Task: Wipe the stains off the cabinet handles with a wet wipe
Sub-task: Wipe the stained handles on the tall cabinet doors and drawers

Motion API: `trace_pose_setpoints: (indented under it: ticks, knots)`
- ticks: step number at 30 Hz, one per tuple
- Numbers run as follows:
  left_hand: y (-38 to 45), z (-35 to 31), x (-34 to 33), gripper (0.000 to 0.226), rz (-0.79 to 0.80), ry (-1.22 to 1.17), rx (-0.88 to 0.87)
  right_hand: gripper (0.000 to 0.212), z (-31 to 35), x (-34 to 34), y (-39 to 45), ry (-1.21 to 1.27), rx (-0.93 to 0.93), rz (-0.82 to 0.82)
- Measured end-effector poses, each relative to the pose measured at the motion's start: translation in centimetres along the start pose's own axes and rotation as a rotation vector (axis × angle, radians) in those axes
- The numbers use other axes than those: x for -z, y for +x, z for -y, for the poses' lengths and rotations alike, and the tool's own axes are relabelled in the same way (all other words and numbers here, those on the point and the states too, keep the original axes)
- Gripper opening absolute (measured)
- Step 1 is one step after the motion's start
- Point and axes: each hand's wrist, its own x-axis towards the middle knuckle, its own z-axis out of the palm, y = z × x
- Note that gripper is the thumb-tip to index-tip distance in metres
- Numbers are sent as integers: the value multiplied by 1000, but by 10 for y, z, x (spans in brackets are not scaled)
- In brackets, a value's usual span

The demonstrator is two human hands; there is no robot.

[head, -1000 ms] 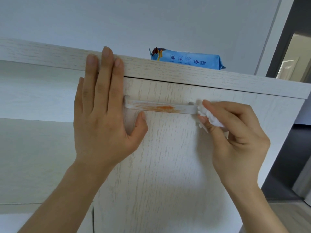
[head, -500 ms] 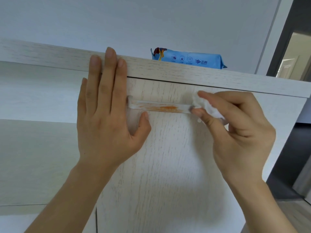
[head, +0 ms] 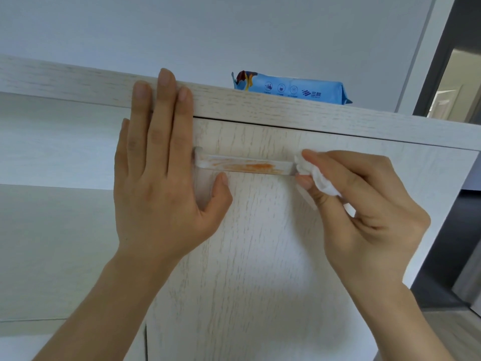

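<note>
1. Head view: pale wood-grain cabinet door [head: 260, 256] filled the centre, seen from below, under a matching top board [head: 286, 110].
2. Handle [head: 244, 166], a horizontal translucent bar, sat on the upper part of the door; carried an orange stain [head: 250, 166] smeared along its middle, fainter toward its left end.
3. Left hand [head: 161, 178] lay flat against the door's left edge, fingers straight and pointing up, tips reaching onto the top board; grasped nothing. Thumb tip sat just below the handle's left end.
4. Right hand [head: 364, 204] pinched a bunched white wet wipe [head: 316, 178] between thumb and forefinger, other fingers curled behind.
5. Wipe pressed against the handle's right end, clear of the orange patch.
6. Blue wet-wipe pack [head: 294, 88] lay on top of the cabinet, above the handle and slightly right, only its front face visible.
7. Open shelving [head: 59, 152] in the same pale finish sat left of the door; dark doorway [head: 453, 74] at far right.
</note>
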Motion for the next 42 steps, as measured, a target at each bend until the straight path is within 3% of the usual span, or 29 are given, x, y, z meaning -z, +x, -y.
trace_pose_setpoints:
  ticks: [7, 15, 42]
  knots:
    - [1, 0, 0, 71, 8, 3, 7, 31, 15, -5, -3, 0, -104, -24]
    - [1, -1, 0, 72, 13, 21, 19, 23, 22, -7, -4, -4, -179, -69]
    - [0, 0, 0, 72, 6, 22, 9, 19, 6, 0, 9, -73, 161, 64]
